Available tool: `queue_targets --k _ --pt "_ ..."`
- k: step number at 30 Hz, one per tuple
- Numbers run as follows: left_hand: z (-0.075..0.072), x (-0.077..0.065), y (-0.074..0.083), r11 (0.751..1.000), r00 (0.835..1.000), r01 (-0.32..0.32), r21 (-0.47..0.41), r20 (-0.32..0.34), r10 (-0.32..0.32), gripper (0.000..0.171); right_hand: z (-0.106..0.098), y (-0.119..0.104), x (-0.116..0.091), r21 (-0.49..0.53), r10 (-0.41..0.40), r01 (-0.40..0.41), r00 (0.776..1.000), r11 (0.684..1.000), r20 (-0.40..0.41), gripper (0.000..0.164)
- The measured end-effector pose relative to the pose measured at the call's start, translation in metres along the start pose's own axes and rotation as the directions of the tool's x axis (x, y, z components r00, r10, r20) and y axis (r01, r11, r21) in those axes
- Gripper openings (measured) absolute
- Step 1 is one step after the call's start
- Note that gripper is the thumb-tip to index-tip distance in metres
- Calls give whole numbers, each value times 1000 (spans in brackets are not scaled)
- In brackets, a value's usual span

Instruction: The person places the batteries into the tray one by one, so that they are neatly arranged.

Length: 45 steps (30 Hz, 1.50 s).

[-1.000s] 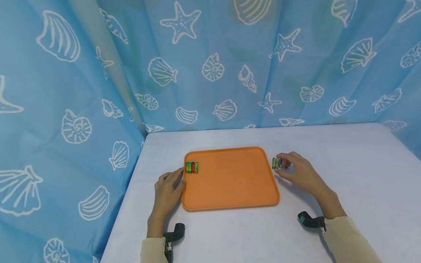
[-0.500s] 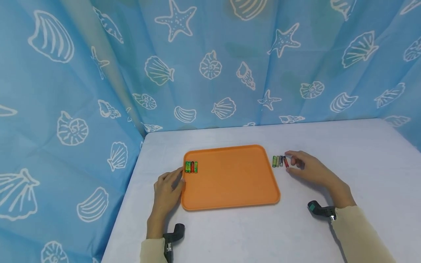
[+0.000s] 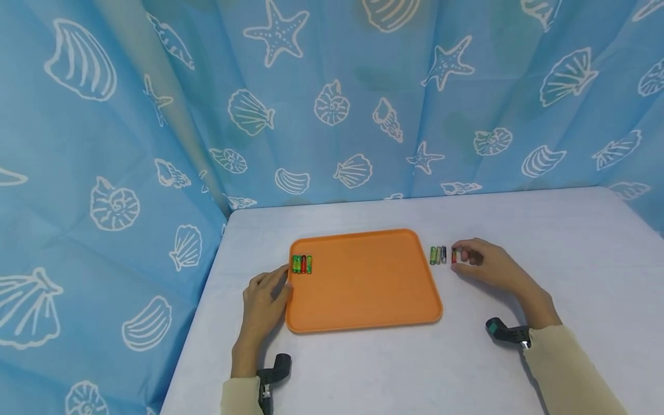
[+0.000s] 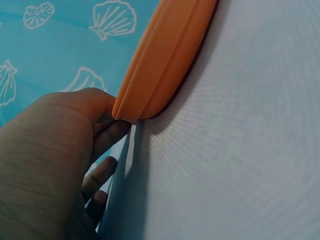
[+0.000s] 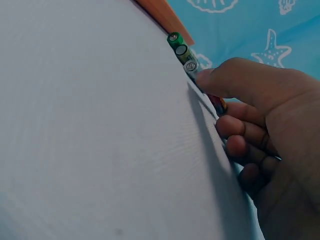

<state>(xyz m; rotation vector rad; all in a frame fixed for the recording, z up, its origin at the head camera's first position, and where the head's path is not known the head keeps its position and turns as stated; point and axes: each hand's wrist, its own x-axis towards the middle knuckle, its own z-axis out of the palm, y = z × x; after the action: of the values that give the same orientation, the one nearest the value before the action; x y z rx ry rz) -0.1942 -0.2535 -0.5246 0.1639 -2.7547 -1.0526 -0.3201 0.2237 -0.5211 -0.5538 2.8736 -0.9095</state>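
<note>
My right hand [image 3: 485, 265] pinches a red battery [image 3: 454, 255] between thumb and index finger, just above the tablecloth; the other fingers curl behind it in the right wrist view. Just left of it lie a dark battery [image 3: 443, 255], a pale green one [image 3: 438, 255] and a bright green one [image 3: 433, 255], side by side in a row. My left hand [image 3: 264, 300] rests at the left side of an orange tray [image 3: 363, 282], its thumb and fingertips touching the rim. Inside the tray's upper left corner, several green and red batteries [image 3: 302, 264] lie side by side.
A white cloth [image 3: 373, 369] covers the table. Blue curtains [image 3: 332, 138] with shell prints hang behind and to the left. Each wrist wears a black camera mount, the left mount [image 3: 275, 372] and the right mount [image 3: 508, 333].
My right hand has moved right from the dark battery to the red one. The red battery, slanted half a second ago, now stands parallel to the row. My left hand stays at the tray.
</note>
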Motion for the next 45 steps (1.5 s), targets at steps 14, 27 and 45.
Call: queue_targets --k 14,27,45 --pt "0 1 -2 1000 1000 -13 2 -3 13 44 4 -30 -1 -2 -111 111 988 994 -104 45" --pt "0 0 -1 1000 1000 11 -9 -4 -11 45 27 -76 -2 7 -187 188 981 982 -48 50" --pt "0 2 -3 1000 1000 14 8 3 -14 45 53 -95 4 -36 -201 202 979 979 27 41"
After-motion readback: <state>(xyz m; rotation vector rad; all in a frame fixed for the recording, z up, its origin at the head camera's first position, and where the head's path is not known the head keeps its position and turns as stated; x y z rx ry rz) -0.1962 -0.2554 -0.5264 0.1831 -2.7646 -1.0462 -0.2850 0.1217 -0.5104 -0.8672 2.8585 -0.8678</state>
